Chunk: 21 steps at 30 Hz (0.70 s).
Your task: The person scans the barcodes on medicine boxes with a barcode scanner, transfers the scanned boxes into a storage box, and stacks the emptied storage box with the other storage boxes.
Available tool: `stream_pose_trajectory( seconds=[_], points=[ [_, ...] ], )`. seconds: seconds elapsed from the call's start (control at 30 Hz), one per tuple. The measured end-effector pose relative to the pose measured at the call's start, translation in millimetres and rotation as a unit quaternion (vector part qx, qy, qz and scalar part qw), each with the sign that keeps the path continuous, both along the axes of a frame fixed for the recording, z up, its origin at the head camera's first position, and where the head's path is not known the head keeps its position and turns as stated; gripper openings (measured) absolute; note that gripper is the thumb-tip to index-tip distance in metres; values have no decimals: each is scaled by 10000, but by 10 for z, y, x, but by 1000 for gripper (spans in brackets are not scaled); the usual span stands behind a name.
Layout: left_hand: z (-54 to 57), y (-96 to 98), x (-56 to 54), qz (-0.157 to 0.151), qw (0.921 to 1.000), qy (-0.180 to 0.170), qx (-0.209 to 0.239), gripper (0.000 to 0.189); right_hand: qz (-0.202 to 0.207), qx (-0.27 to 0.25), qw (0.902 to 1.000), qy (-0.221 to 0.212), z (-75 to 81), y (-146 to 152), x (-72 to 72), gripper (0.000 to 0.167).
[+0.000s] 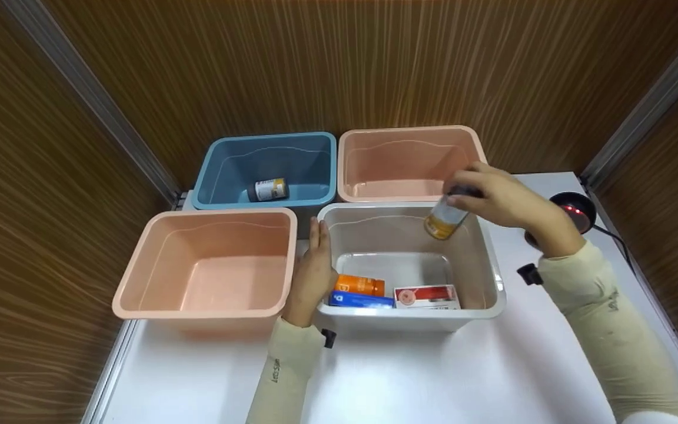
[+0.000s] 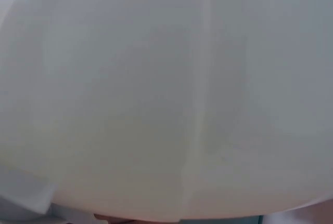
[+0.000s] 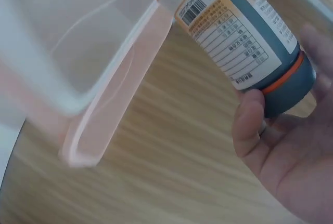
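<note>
Your right hand (image 1: pixel 495 194): grip round tilted supplement bottle (image 1: pixel 445 221), cap up.
Left hand (image 1: pixel 313 271): fingers straight, at grey bin rim (image 1: pixel 409 312).

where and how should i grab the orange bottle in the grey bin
Probably by the right end of the orange bottle, from above and the far side: it lies on its side, that end uncovered, with bare floor of the grey bin beyond it and the blue box along its near side.
</note>
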<state>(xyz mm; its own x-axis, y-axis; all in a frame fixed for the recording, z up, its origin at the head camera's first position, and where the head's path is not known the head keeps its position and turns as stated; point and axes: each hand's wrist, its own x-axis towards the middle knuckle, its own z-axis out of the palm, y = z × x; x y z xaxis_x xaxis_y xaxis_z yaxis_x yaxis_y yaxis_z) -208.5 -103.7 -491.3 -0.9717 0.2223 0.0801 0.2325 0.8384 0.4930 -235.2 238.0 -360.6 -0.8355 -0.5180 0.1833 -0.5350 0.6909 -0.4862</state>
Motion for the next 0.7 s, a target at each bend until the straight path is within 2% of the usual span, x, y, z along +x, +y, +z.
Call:
stream_pose_trajectory(
  seconds=[0.2,0.4,0.53,0.7],
  points=[
    [-9,17,6,82,9998,-114,-129,87,-1117,278,9930,-281,41,353,197,41],
    [0,24,5,106,9997,-168,-146,87,-1790,508,9823,-212,-38,767,291,45],
    [6,25,8,140,9995,-196,-227,88,-2043,461,9764,-527,-145,1001,325,49],
    [11,30,12,160,9994,-235,-220,88,-2083,453,9754,-552,-348,1229,388,47]
  ],
)
